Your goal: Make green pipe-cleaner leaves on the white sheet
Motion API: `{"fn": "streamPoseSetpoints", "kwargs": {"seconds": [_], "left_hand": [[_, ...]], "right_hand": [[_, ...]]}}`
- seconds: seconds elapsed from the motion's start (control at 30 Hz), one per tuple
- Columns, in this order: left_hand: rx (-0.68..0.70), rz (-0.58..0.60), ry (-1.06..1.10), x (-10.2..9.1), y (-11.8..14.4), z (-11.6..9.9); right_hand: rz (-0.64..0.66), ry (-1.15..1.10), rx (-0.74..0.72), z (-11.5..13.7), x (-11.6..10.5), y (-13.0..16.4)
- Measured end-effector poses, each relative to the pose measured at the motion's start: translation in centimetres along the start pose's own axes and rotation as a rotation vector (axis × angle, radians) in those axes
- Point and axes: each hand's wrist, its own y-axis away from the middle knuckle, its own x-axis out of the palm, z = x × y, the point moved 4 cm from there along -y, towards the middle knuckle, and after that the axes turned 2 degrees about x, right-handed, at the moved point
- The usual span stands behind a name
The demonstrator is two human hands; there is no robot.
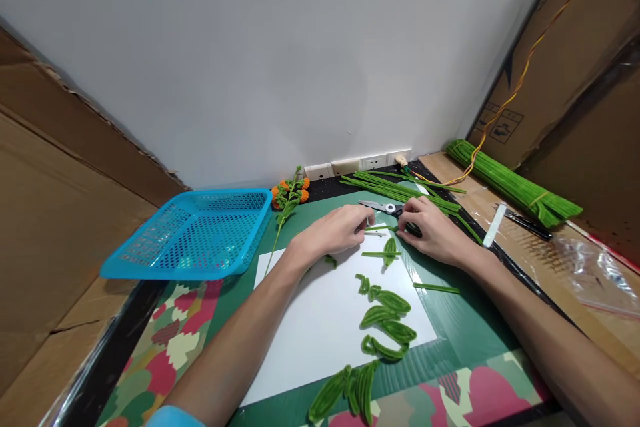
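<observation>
A short green pipe cleaner (381,228) stretches between my hands above the white sheet (310,327). My left hand (340,228) pinches its left end with the fingertips, and my right hand (424,227) grips the right end. Just behind them lie scissors (383,207), partly covered by my right hand. Closer to me, a cut green strip (375,253) crosses a small leaf shape (390,251). Several bent green pipe-cleaner leaves (393,301) are spread over the sheet's right side, and more leaves (345,390) lie at its front edge.
A blue plastic basket (210,233) stands at the left, beside an orange-flowered stem (287,200). Loose green pipe cleaners (395,187) lie at the back; a tied bundle (510,180) is at the right, near a white strip (495,225). Wall sockets (374,163) and cardboard walls (65,167) border the table.
</observation>
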Motion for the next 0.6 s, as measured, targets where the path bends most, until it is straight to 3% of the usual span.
{"fn": "streamPoseSetpoints", "kwargs": {"seconds": [0.17, 0.43, 0.6], "left_hand": [[0.009, 0.002, 0.011, 0.1, -0.1, 0.1], [0.023, 0.013, 0.03, 0.2, -0.1, -0.1], [0.038, -0.069, 0.144, -0.2, -0.3, -1.1]], "right_hand": [[0.039, 0.041, -0.017, 0.2, 0.7, 0.0], [-0.001, 0.028, 0.061, 0.1, 0.2, -0.2], [-0.027, -0.078, 0.022, 1.0, -0.2, -0.1]]}}
